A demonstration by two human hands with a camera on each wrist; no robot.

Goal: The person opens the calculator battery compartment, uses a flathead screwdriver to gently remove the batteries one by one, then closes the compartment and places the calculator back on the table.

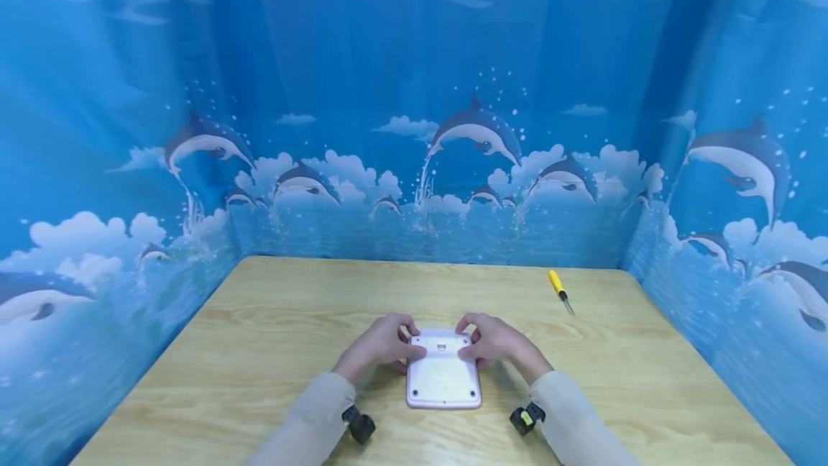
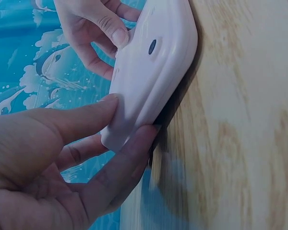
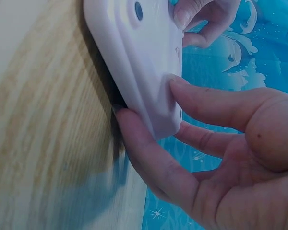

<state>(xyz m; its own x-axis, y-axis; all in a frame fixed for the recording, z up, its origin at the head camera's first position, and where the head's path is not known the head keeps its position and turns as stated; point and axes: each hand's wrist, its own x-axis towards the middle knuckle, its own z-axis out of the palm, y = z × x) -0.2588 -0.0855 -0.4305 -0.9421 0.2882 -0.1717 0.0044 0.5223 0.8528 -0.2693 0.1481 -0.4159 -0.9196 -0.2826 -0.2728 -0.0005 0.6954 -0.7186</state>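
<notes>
Pale sleeves, then left grip and right grip, both around opposite sides of one whitish device.

Blue dolphin curtains hang behind; the table looks wooden.

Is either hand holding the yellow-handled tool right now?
No, the yellow-handled tool lies on the table, apart from the left hand and right hand, which both hold the pale device.
</notes>
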